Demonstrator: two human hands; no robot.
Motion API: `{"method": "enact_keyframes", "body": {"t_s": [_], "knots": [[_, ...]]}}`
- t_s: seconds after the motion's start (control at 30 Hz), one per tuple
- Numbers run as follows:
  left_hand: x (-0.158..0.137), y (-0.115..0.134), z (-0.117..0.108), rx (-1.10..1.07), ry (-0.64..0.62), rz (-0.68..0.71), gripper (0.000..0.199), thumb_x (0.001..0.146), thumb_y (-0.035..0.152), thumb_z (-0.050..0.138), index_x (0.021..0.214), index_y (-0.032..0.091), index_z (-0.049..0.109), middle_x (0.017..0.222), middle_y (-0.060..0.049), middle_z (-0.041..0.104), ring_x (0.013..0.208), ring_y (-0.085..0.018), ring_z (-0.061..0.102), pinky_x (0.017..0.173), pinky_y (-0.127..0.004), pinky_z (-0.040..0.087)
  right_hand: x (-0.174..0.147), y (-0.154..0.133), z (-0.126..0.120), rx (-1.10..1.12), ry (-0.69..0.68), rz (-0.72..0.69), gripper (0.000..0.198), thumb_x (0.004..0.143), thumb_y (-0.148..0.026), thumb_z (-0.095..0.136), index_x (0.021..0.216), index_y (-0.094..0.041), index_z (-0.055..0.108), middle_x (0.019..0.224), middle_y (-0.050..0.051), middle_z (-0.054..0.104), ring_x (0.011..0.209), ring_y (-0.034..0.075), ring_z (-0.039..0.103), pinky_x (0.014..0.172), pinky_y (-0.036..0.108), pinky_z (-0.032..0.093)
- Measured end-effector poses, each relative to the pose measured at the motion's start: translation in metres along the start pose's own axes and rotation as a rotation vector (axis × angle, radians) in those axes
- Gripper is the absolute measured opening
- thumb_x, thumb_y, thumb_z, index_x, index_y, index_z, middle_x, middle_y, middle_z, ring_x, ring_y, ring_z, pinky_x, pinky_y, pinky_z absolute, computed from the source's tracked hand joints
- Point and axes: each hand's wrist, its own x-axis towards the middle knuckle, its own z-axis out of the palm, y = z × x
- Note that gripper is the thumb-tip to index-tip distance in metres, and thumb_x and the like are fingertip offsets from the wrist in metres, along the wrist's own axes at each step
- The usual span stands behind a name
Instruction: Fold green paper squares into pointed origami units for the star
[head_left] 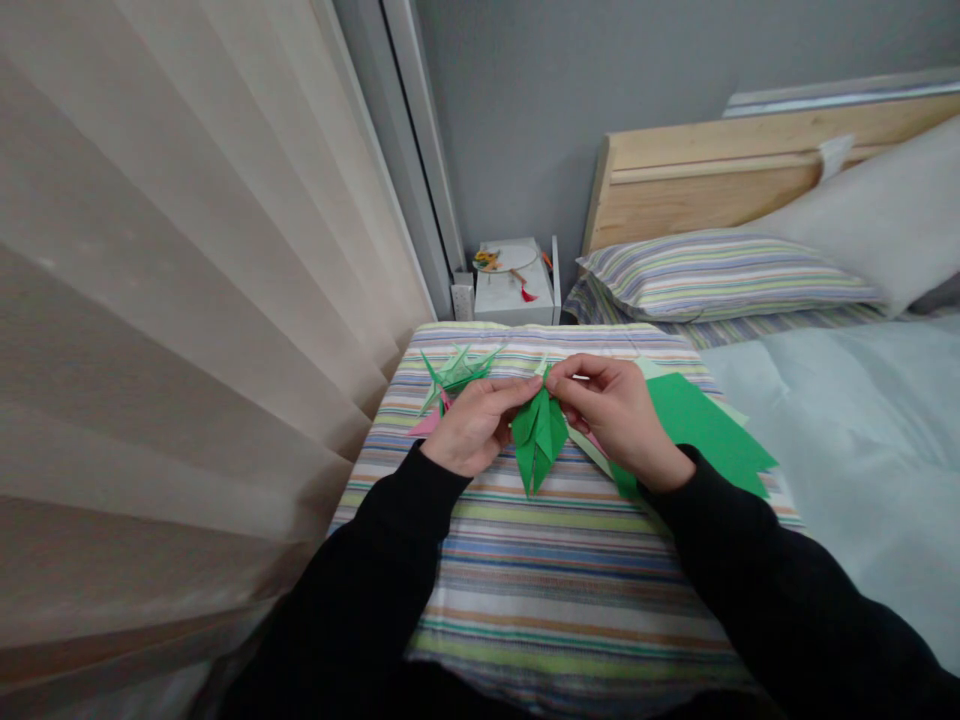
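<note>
A folded green origami piece [538, 438] with leaf-like pointed flaps hangs between my two hands, its points toward me. My left hand [480, 418] pinches its upper left side between thumb and fingers. On the other side, the thumb and forefinger of my right hand [616, 408] grip its top. Beyond my left hand lie finished-looking green origami pieces [457, 372] with spiky points, and a bit of pink folded paper [427, 424] sticks out beside them. Under and beside my right forearm are green paper sheets [701, 425], partly covered by the arm.
The striped cloth [555, 570] covers the table in front of me. Behind it stands a white nightstand [495, 300] with a round fan and red tassel. At right is a bed with a striped pillow [720, 272]; a pale curtain [187, 300] hangs at left.
</note>
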Motion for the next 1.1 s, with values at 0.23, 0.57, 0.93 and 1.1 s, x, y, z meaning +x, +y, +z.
{"method": "enact_keyframes", "body": {"t_s": [0.23,0.57,0.93,1.1], "knots": [[0.002,-0.004,0.001,0.119,0.052,0.086,0.029,0.078,0.038,0.086,0.068,0.014,0.073,0.064,-0.001,0.067,0.059,-0.012,0.059,0.059,-0.025,0.046,0.0,0.002,-0.001,0.003,0.006,0.016,0.021,0.067,-0.031,0.086,0.069,-0.016,0.071,0.045,-0.006,0.055,0.038,0.006,0.044,0.038,0.02,0.029],[0.006,-0.01,0.0,0.356,0.152,0.357,0.022,0.08,0.037,0.08,0.069,0.018,0.078,0.069,0.0,0.071,0.065,-0.013,0.058,0.07,-0.03,0.047,0.001,0.007,-0.002,-0.018,0.036,0.011,0.02,0.068,-0.032,0.086,0.071,-0.016,0.074,0.046,-0.004,0.059,0.038,0.008,0.049,0.038,0.021,0.036],[0.003,-0.008,0.002,0.575,0.191,0.483,0.02,0.087,0.034,0.071,0.077,0.018,0.079,0.077,-0.001,0.074,0.075,-0.018,0.064,0.08,-0.032,0.05,0.003,0.008,-0.003,-0.004,0.016,0.002,0.023,0.072,-0.034,0.086,0.073,-0.017,0.071,0.047,-0.005,0.058,0.038,0.007,0.047,0.037,0.021,0.035],[0.004,-0.007,0.002,0.583,0.148,0.463,0.018,0.083,0.035,0.079,0.079,0.018,0.079,0.084,-0.004,0.076,0.082,-0.019,0.067,0.086,-0.033,0.052,0.004,0.012,-0.006,-0.013,0.014,-0.01,0.021,0.075,-0.034,0.084,0.074,-0.018,0.07,0.047,-0.006,0.055,0.038,0.007,0.046,0.038,0.02,0.032]]}}
